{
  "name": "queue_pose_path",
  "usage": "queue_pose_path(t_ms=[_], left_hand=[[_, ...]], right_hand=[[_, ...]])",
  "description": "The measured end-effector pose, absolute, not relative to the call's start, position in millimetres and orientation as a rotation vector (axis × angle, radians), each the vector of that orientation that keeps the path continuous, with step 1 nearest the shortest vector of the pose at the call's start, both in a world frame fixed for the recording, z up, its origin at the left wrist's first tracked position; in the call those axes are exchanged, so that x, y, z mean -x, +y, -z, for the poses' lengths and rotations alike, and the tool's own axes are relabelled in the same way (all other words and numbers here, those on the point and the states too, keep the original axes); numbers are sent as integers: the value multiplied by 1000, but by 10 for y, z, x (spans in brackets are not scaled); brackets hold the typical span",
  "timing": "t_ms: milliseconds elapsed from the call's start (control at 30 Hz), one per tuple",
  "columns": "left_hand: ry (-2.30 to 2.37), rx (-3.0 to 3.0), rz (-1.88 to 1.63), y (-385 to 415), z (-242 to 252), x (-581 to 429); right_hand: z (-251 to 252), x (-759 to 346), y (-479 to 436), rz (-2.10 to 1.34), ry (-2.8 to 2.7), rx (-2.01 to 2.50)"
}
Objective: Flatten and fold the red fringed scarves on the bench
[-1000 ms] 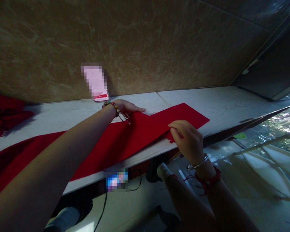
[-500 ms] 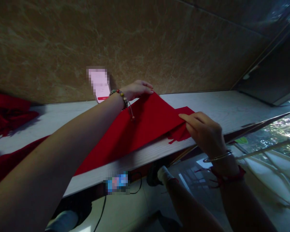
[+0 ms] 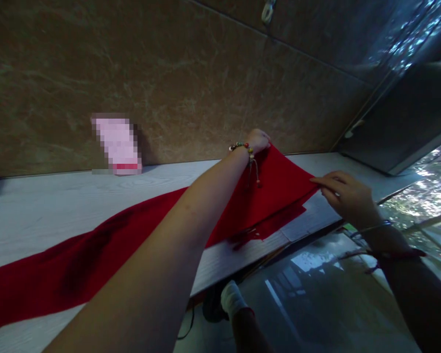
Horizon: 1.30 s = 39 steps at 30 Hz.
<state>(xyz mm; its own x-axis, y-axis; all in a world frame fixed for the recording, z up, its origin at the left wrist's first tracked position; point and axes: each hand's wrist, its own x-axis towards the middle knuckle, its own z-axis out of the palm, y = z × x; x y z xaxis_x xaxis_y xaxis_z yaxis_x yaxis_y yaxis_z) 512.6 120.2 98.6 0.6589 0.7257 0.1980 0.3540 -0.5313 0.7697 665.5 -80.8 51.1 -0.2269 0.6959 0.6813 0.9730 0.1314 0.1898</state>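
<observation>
A long red scarf (image 3: 132,245) runs across the pale tabletop from the left edge of view to both hands. My left hand (image 3: 259,140), with a beaded bracelet at the wrist, is closed on its upper far corner near the wall. At the right end, my right hand (image 3: 347,191) pinches the other corner between thumb and fingers. The cloth is stretched fairly flat between the two grips. Under its lower edge, more red cloth (image 3: 282,221) with short loose strands shows on the tabletop. My left forearm hides part of the scarf's middle.
A pale wooden tabletop (image 3: 33,206) lies along a brown marbled wall (image 3: 169,88). A phone with a blurred pink screen (image 3: 119,144) leans on that wall. Below the table's front edge are my foot (image 3: 232,298) and a glossy floor (image 3: 297,299). A dark panel (image 3: 400,113) stands at the right.
Both hands have moved right in view with the scarf's end, and the view has shifted too. More of the scarf's length shows at left. The red bundle at far left is out of view.
</observation>
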Motion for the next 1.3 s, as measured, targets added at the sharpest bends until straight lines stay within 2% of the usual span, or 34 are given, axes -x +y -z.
queue_pose_path(t_ms=[267,467,600,700,1000,1133,1233,1300], left_hand=[[907,-2321,-402,1039,-139,-5366],[815,-2548,-274,361,31,-4882],[624,-2659,-96,-101,151,-4584],[575,-2717,-70,-113,237,-4421],[615,-2845,49,303,267,-3000],[650,-2792,122,146,39,-2345],[617,-2810,-76,-32,-184,-1792],[947,-2780,-365,-108,-194,-1325]], right_hand=[[367,-7005,-787,521,-2079,1937],[434,-7040,-764,560,-2039,1912],[431,-7069,-720,402,-2076,1870],[417,-6998,-716,349,-2071,1893],[375,-5655,-510,493,-2225,1784],[360,-5051,-394,507,-2359,1806],[275,-4881,-358,432,-2395,1900],[182,-4827,-324,397,-2350,1910]])
